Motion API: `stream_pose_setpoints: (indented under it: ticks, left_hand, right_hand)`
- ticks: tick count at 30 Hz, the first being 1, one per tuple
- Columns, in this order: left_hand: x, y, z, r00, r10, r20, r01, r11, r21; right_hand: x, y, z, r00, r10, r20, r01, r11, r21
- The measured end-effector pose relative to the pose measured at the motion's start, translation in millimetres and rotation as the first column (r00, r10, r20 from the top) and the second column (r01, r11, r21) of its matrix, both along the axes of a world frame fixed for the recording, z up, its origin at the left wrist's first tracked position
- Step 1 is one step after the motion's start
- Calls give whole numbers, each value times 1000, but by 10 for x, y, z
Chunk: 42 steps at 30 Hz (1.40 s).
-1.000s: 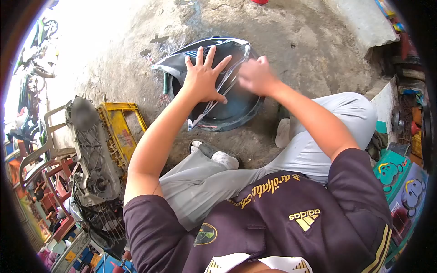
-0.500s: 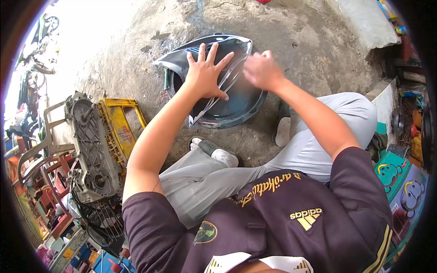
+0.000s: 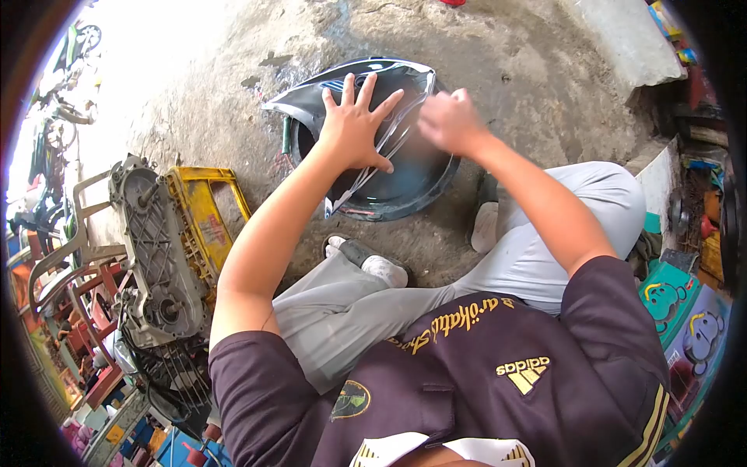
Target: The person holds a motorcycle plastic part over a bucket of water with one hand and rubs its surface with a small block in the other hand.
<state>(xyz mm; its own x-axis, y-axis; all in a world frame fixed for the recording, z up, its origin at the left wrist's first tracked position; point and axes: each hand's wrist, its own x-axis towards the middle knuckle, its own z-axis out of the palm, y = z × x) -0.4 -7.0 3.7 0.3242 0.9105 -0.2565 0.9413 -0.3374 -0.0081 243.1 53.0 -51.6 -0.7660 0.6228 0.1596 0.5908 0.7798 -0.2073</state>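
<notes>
- From the head view, your left hand (image 3: 352,132) lies spread, palm down, on a dark, glossy panel (image 3: 311,109) with pale edges; it grasps nothing, its fingers fanned toward the far edge and its thumb out to the right.
- Your right hand (image 3: 451,123), blurred by motion, is curled beside the panel's right-hand edge, above one side of a round black basin (image 3: 381,211). Whether it clasps anything cannot be told through the blur.
- The panel lies across the basin, its pointed left end reaching past the rim, on a stained concrete floor (image 3: 529,101) in front of your folded legs.
- Little has changed in the past second: the left palm keeps its place on the panel and the right hand remains at the same edge. That suggests a steadying left hand while the right does the moving.
- A slim green object (image 3: 286,136) shows by the basin's left side.
- To your left, a yellow crate (image 3: 208,226) sits beside a metal casing (image 3: 159,249); to your right is a green box with a cartoon figure (image 3: 665,300).
</notes>
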Motion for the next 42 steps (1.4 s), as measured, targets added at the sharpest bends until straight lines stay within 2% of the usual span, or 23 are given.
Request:
stream_pose_setpoints:
  ticks: [2, 6, 9, 10, 13, 14, 15, 17, 19, 21, 23, 25, 27, 29, 30, 33, 35, 37, 39, 40, 42]
  left_hand:
    - [-12, -8, -8, 1000, 1, 3, -1, 1000, -11]
    - [5, 8, 11, 1000, 0, 3, 0, 1000, -7]
    - [3, 10, 43, 1000, 2, -6, -2, 1000, -18]
    - [5, 2, 41, 1000, 4, -5, -5, 1000, -23]
    - [-5, 11, -2, 1000, 2, 2, -2, 1000, -24]
    - [0, 13, -6, 1000, 2, 3, -2, 1000, -21]
    - [7, 8, 5, 1000, 1, -1, -1, 1000, -23]
    - [2, 27, 22, 1000, 0, -7, 0, 1000, -23]
    - [4, 16, 26, 1000, 0, -15, -1, 1000, -31]
    - [1, 8, 16, 1000, 1, -13, -1, 999, -39]
    - [-1, 23, 27, 1000, 5, -8, -5, 999, -37]
    - [-13, 15, 40, 1000, -12, -5, 11, 999, -52]
    - [-104, 4, 57, 999, -46, 13, 47, 997, -56]
    - [-173, -40, 76, 996, -83, 31, 85, 994, -69]
    - [-196, -56, 97, 994, -100, 44, 103, 992, -69]
    - [-224, -90, 100, 992, -122, 40, 124, 991, -59]
    - [-181, -109, 73, 983, -183, -34, 175, 971, -161]
    - [-140, -140, -47, 979, -199, -41, 192, 972, -135]
    - [-117, -140, -115, 979, -194, -65, 193, 981, -27]
    - [-116, -133, -128, 978, -198, -65, 197, 980, -27]
    - [-142, -125, -133, 984, -179, 8, 178, 984, 12]
  right_hand:
    - [110, 203, -31, 986, -165, -11, 164, 985, -50]
    - [76, 57, -58, 994, -97, -44, 92, 991, -102]
    - [108, 85, 2, 996, -90, -30, 87, 992, -88]
    - [115, 135, 42, 989, -145, 26, 147, 979, -144]
    - [96, 134, -1, 991, -129, 15, 130, 984, -121]
    - [63, 74, -25, 997, -82, -9, 81, 994, -69]
    - [44, 43, 15, 997, -82, -9, 81, 995, -65]
    - [6, 7, 95, 999, 32, 27, -31, 998, -56]
    - [46, 106, 52, 1000, -22, -10, 22, 1000, -9]
    - [100, 178, 49, 994, -106, 39, 106, 994, 2]
    - [70, 104, 48, 997, -72, 12, 72, 997, 6]
    - [8, -22, 136, 995, 90, 51, -87, 994, -59]
    - [10, 3, 178, 993, 117, 22, -115, 989, -91]
    - [102, 170, 105, 996, -60, -67, 44, 975, -219]
    - [149, 256, 126, 986, -161, -37, 138, 928, -345]
    - [228, 330, 175, 971, -240, 17, 226, 886, -404]
    - [187, 197, 171, 976, -214, 47, 216, 897, -386]
    - [151, 45, 105, 997, -81, -20, 75, 974, -216]
    - [174, 38, 93, 996, -83, 14, 84, 966, -244]
    - [180, 64, 96, 994, -112, 17, 112, 959, -260]
    - [170, 81, 106, 990, -138, 15, 137, 952, -274]
